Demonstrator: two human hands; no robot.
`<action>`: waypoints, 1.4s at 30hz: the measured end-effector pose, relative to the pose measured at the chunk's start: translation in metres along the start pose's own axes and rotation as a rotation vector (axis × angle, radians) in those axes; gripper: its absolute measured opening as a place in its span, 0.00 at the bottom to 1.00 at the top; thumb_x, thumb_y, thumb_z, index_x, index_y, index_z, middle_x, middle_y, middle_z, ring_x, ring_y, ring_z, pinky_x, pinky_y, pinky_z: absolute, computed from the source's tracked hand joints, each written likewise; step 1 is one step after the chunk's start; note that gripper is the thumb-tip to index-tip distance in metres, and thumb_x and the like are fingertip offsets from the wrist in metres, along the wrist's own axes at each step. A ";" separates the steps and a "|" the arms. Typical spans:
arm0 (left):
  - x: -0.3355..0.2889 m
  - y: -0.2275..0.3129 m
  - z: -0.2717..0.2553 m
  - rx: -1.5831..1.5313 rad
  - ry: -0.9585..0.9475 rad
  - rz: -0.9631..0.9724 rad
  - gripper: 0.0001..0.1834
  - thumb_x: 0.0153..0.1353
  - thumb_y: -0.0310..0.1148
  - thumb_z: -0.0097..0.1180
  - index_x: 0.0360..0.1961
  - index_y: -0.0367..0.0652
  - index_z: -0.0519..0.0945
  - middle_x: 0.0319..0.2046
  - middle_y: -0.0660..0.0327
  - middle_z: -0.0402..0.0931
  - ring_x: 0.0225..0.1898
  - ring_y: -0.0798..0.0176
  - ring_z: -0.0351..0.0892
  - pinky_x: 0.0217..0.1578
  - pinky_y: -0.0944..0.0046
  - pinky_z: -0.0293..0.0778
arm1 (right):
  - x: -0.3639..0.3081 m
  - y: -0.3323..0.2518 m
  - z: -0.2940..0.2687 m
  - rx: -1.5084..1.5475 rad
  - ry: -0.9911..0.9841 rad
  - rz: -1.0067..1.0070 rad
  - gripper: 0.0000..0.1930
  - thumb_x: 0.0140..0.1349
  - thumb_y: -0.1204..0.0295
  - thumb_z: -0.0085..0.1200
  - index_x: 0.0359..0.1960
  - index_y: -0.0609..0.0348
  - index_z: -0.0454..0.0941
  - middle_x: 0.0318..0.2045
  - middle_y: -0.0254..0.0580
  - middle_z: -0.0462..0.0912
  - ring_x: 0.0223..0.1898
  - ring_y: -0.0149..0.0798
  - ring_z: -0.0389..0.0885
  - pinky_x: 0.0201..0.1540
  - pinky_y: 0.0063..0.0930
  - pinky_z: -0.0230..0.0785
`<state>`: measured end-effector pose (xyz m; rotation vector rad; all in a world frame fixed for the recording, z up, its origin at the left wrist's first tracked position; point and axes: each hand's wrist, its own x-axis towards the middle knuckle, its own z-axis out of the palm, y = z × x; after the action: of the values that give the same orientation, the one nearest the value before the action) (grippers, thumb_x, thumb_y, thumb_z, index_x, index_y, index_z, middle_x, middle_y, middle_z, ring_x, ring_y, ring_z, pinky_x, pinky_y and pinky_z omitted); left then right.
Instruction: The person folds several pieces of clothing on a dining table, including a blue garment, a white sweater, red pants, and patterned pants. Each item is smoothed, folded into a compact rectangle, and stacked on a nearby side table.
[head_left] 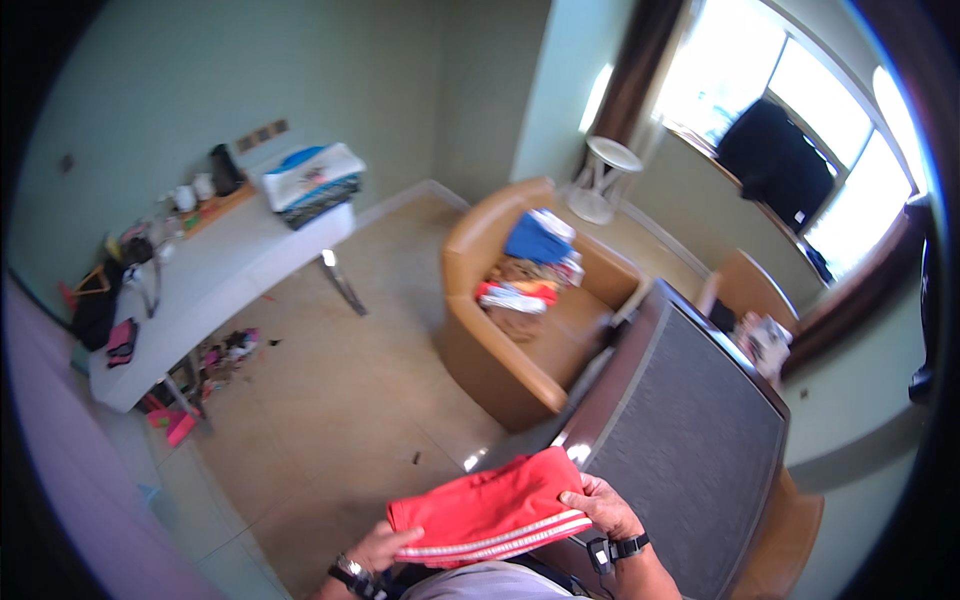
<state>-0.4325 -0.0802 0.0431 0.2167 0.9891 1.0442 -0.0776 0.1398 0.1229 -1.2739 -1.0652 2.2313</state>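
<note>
I hold the folded red cloth garment with white stripes (pixel 490 515) low before me, beside the dark table (pixel 690 440); left hand (pixel 385 548) and right hand (pixel 603 505) fingers clamped on its ends. Soft, light, floppy: best gripped at both edges.

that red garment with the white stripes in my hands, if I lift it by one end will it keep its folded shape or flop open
Probably flop: the red garment looks like soft cloth, sagging between the left hand and right hand. It seems light, since fingertips alone carry it. It should not slip much; the fabric looks matte.

Blown-out daylight from window (pixel 800 110), fisheye-bent, dark-vignetted edges.
</note>
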 end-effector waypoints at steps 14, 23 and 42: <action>-0.036 0.029 -0.115 -0.219 0.438 0.228 0.22 0.75 0.34 0.59 0.66 0.37 0.78 0.59 0.54 0.83 0.56 0.56 0.85 0.58 0.53 0.82 | 0.212 -0.044 0.143 -0.287 -0.413 0.082 0.12 0.73 0.69 0.65 0.55 0.58 0.87 0.41 0.24 0.89 0.39 0.22 0.83 0.45 0.21 0.77; 0.025 0.258 -0.182 -0.225 0.409 0.308 0.26 0.73 0.31 0.62 0.70 0.39 0.73 0.60 0.53 0.83 0.58 0.51 0.86 0.58 0.46 0.84 | 0.389 -0.127 0.214 -0.238 -0.362 0.019 0.12 0.75 0.69 0.62 0.55 0.60 0.85 0.42 0.26 0.88 0.41 0.23 0.83 0.48 0.22 0.76; 0.157 0.639 -0.305 -0.075 0.334 0.671 0.30 0.70 0.35 0.67 0.69 0.39 0.74 0.62 0.54 0.81 0.60 0.54 0.83 0.62 0.51 0.80 | 0.668 -0.387 0.392 -0.439 -0.466 -0.413 0.15 0.77 0.69 0.58 0.61 0.59 0.80 0.48 0.23 0.84 0.48 0.22 0.78 0.54 0.24 0.74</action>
<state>-1.0445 0.2952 0.1480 0.3310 1.2073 1.7689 -0.7852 0.6379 0.1527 -0.5807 -1.8757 2.0719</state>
